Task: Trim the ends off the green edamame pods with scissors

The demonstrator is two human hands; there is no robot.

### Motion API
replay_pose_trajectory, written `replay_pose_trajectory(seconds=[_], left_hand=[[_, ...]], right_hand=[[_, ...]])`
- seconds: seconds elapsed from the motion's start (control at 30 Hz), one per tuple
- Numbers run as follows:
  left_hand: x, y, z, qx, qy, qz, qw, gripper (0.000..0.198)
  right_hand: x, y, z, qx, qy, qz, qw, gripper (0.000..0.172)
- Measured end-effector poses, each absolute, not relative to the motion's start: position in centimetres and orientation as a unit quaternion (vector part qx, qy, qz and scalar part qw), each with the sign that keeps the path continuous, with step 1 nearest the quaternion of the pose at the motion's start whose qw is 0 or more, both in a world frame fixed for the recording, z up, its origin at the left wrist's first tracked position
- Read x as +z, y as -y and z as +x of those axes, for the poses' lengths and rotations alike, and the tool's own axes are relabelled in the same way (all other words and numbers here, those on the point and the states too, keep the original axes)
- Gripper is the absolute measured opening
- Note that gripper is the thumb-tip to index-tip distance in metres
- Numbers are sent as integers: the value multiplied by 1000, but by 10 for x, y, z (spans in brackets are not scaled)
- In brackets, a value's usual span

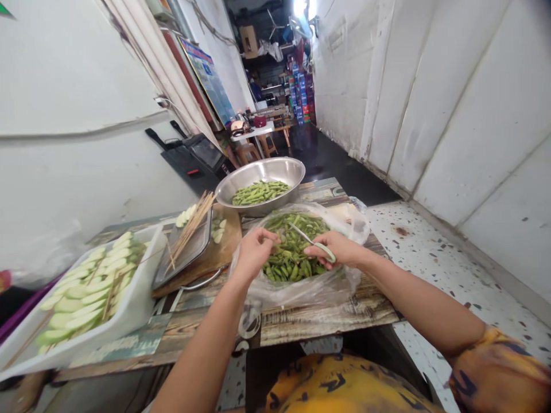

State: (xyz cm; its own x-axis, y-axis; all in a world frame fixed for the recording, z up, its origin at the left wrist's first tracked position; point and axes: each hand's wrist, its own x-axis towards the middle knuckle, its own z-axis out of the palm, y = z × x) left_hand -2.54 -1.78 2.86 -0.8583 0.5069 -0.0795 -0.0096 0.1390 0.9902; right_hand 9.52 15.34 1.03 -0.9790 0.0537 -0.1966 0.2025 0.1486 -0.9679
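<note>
Your left hand (257, 249) is above the near-left part of the heaped green pods (293, 271), its fingers curled inward and the thumb brought toward the forefinger; I cannot tell whether the tips meet or pinch a pod. Your right hand (342, 248) is clamped on the scissors (326, 251), fingers wrapped about the pale green handle; the slim metal blades point away from you and to the left, over the pods.

The pods lie in the clear plastic bag (297, 298), which sits opened wide on the wood-patterned table (370, 315) straight in front of you; they are slender, slightly curved and bumpy along their length, mostly mid-green, with some yellower ones; they lie tangled at all angles, and the bag's crumpled, see-through edge spreads around them.

Just beyond the bag stands the shiny metal bowl (297, 173), with more pods of a brighter, paler green over its bottom; to your left is a metal tray (183, 261) bearing thin wooden sticks (193, 222), and farther left a white bin (124, 334) holds skewered pale green slices (81, 304).
</note>
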Motion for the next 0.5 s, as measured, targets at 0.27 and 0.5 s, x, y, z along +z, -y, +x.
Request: replay_pose_trajectory(seconds=[0.27, 0.5], left_hand=[[45, 25, -30, 689, -591, 100, 408, 13], [27, 30, 4, 288, -868, 360, 186, 20]], right_hand=[[15, -158, 93, -653, -751, 96, 20, 45], [16, -156, 94, -636, -767, 88, 3, 42]])
